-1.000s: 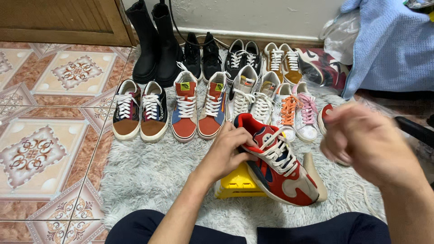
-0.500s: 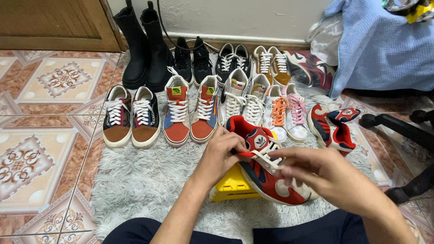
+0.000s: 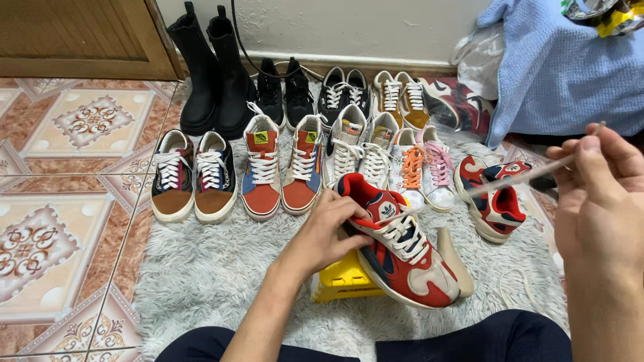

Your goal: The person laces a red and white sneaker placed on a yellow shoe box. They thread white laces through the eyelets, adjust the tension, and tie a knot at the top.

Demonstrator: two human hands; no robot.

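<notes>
A shaggy grey rug covers the floor beside patterned tiles, and a blue towel-like cloth hangs at the upper right against the white wall. Along the wall stand tall black boots, then low black shoes, black-and-white sneakers and a tan-and-white pair. In the nearer row sit a brown-toed dark pair, an orange-red high-top pair, a white pair and a pair with orange and pink laces. Off to the right, well apart from its mate, lies a single red, white and navy sneaker. The matching red sneaker rests tilted on a small yellow stool in the middle of the rug (just in front of the person's dark trouser legs). The left hand is closed around the sneaker's heel and collar, fingers curled over the opening. The right hand is raised at the right edge, thumb and fingers pinched shut on the end of a pale shoelace, which runs taut from the sneaker's upper eyelets across to that pinch. Another loose white lace curls on the rug by the right knee.
</notes>
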